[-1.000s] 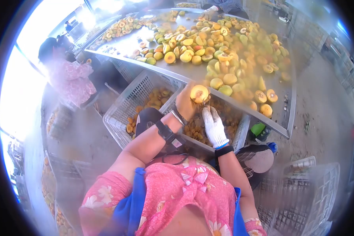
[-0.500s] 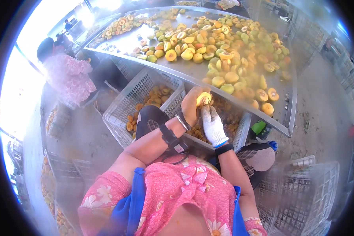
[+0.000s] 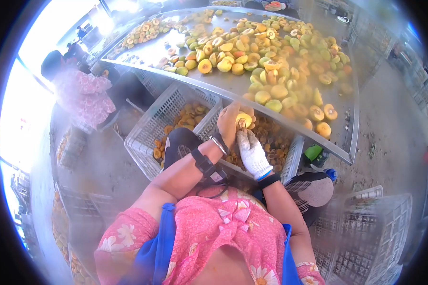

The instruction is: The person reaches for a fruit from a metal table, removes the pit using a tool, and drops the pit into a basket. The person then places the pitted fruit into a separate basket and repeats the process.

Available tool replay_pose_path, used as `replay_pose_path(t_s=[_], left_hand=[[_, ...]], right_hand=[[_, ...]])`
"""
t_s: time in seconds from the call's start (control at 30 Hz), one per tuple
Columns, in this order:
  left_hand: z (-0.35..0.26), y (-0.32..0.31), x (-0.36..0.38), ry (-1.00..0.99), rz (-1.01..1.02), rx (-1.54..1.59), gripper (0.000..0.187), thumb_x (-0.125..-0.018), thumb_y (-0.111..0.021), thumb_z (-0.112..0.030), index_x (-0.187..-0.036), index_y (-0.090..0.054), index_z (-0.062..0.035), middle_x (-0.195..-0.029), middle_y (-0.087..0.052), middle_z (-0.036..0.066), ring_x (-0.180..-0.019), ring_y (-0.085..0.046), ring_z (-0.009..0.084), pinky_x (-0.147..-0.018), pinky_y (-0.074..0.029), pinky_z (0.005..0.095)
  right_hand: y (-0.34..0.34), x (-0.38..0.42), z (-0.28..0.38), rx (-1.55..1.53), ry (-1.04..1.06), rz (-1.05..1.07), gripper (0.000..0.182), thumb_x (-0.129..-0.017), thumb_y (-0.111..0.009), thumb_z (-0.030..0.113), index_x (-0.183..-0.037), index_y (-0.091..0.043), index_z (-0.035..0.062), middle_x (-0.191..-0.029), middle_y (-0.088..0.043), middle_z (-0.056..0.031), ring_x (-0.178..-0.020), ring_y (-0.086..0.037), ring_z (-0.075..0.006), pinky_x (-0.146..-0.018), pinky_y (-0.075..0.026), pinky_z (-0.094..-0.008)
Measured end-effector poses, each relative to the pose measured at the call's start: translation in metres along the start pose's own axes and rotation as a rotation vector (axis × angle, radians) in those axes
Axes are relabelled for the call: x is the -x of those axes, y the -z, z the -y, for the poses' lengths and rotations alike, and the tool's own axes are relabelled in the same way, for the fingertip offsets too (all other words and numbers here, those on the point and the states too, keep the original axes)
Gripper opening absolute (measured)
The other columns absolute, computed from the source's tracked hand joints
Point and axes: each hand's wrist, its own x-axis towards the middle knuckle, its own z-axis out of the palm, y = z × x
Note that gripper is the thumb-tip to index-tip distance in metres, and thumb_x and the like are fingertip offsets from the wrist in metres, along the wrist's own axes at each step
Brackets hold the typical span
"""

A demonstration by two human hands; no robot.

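My bare left hand [image 3: 228, 127], with a wristwatch, is closed around a cut yellow peach [image 3: 244, 118], its open face turned toward me. My right hand [image 3: 254, 156] wears a white glove with dirty fingertips. Its fingers are pinched together against the middle of the cut face; what they hold there is too small to make out. Both hands are just off the near edge of a metal table [image 3: 176, 78], over a crate of small brownish-orange pieces [image 3: 276, 142].
Many halved peaches [image 3: 238, 52] are heaped on the table. A crate [image 3: 142, 137] with orange peach halves stands left of my knee. Stacked white crates [image 3: 375, 237] are at lower right. Another person [image 3: 83, 92] in pink sits at left; a green object [image 3: 313, 152] lies under the table corner.
Both hands have shifted slightly left and down with the peach still in the left. The gloved fingers stay at its cut face.
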Motion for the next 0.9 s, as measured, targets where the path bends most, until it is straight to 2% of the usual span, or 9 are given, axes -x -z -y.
replay_pose_path(t_s=[0.13,0.23,0.37,0.43,0.53,0.63,0.73,0.83,0.9], left_hand=[[-0.018,0.001,-0.003,0.152,0.044,-0.008,0.051,-0.103,-0.046,-0.046,-0.090,-0.065,-0.0003,-0.082,-0.068,0.012,-0.070,-0.068,0.0228,-0.065,-0.059,0.0354],[-0.008,-0.002,-0.008,-0.011,0.038,-0.171,0.056,-0.103,-0.045,-0.047,-0.086,-0.067,0.0015,-0.078,-0.068,0.012,-0.068,-0.067,0.0210,-0.064,-0.057,0.0329],[-0.016,-0.002,-0.006,-0.106,0.228,-0.291,0.057,-0.103,-0.048,-0.044,-0.078,-0.069,0.0032,-0.073,-0.069,0.011,-0.065,-0.065,0.0180,-0.062,-0.051,0.0295],[-0.027,0.003,-0.008,0.040,0.384,-0.326,0.058,-0.103,-0.047,-0.044,-0.077,-0.069,0.0032,-0.073,-0.069,0.012,-0.066,-0.065,0.0180,-0.065,-0.050,0.0285],[-0.029,0.005,-0.013,-0.049,0.536,-0.650,0.059,-0.103,-0.048,-0.045,-0.078,-0.069,0.0033,-0.075,-0.070,0.012,-0.071,-0.066,0.0193,-0.070,-0.052,0.0297],[-0.029,0.008,-0.014,-0.009,0.596,-0.667,0.058,-0.102,-0.049,-0.046,-0.076,-0.069,0.0014,-0.075,-0.069,0.012,-0.072,-0.067,0.0202,-0.069,-0.054,0.0310],[-0.027,0.011,-0.014,0.188,0.582,-0.279,0.055,-0.101,-0.050,-0.048,-0.082,-0.069,-0.0003,-0.081,-0.070,0.013,-0.072,-0.067,0.0224,-0.068,-0.056,0.0341],[-0.020,0.000,-0.003,0.176,0.213,0.107,0.052,-0.100,-0.051,-0.050,-0.091,-0.067,-0.0011,-0.088,-0.070,0.013,-0.075,-0.069,0.0256,-0.070,-0.058,0.0388],[-0.005,0.027,-0.026,0.158,0.173,0.297,0.049,-0.100,-0.051,-0.049,-0.097,-0.064,-0.0024,-0.092,-0.069,0.013,-0.081,-0.070,0.0283,-0.075,-0.060,0.0429]], right_hand=[[0.009,0.001,0.005,-0.348,-0.266,0.218,0.040,-0.104,-0.051,0.035,-0.124,-0.058,0.0005,-0.097,-0.063,-0.0045,-0.084,-0.056,-0.0099,-0.073,-0.047,-0.0253],[0.004,-0.001,-0.003,-0.182,-0.067,0.102,0.037,-0.104,-0.053,0.035,-0.123,-0.059,0.0042,-0.091,-0.059,0.0021,-0.077,-0.050,-0.0047,-0.065,-0.043,-0.0218],[0.009,0.004,0.007,-0.411,-0.215,0.165,0.034,-0.103,-0.055,0.036,-0.120,-0.061,0.0067,-0.088,-0.058,0.0046,-0.075,-0.048,-0.0040,-0.064,-0.041,-0.0216],[0.015,0.003,0.002,-0.443,-0.232,0.254,0.034,-0.103,-0.055,0.036,-0.121,-0.061,0.0077,-0.088,-0.059,0.0049,-0.075,-0.049,-0.0040,-0.065,-0.041,-0.0213],[0.014,0.004,-0.002,-0.392,-0.325,0.290,0.031,-0.103,-0.054,0.039,-0.114,-0.061,0.0105,-0.079,-0.057,0.0041,-0.062,-0.048,-0.0054,-0.054,-0.039,-0.0222],[0.016,0.011,0.012,-0.760,-0.520,0.381,0.037,-0.100,-0.053,0.050,-0.097,-0.055,0.0141,-0.059,-0.044,0.0047,-0.038,-0.034,-0.0074,-0.034,-0.027,-0.0234],[0.017,0.010,0.016,-1.061,-0.662,0.541,0.039,-0.099,-0.052,0.054,-0.094,-0.052,0.0151,-0.056,-0.038,0.0050,-0.033,-0.028,-0.0080,-0.030,-0.024,-0.0239],[0.017,0.010,0.006,-1.253,-0.567,0.681,0.042,-0.100,-0.048,0.055,-0.096,-0.051,0.0139,-0.055,-0.036,0.0047,-0.031,-0.026,-0.0087,-0.029,-0.024,-0.0241],[0.016,0.009,-0.002,-1.405,-0.503,0.708,0.041,-0.102,-0.045,0.052,-0.103,-0.051,0.0111,-0.058,-0.038,0.0039,-0.033,-0.030,-0.0082,-0.030,-0.026,-0.0243]])
